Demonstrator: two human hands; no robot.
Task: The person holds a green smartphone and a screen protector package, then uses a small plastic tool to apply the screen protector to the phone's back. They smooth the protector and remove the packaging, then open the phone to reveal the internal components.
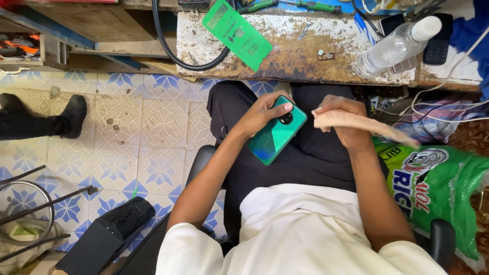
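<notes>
with our left hand (pixel 262 116) gripping the green smartphone (pixel 277 130) back-up, our right hand (pixel 342 118) clasps a tan cloth strip (pixel 364 125), wiping apparently unfinished.

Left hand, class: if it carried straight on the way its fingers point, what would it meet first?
Probably the right hand holding the beige strip: the left hand, gripping the green phone, points across the lap towards it, though depth is unclear.
</notes>
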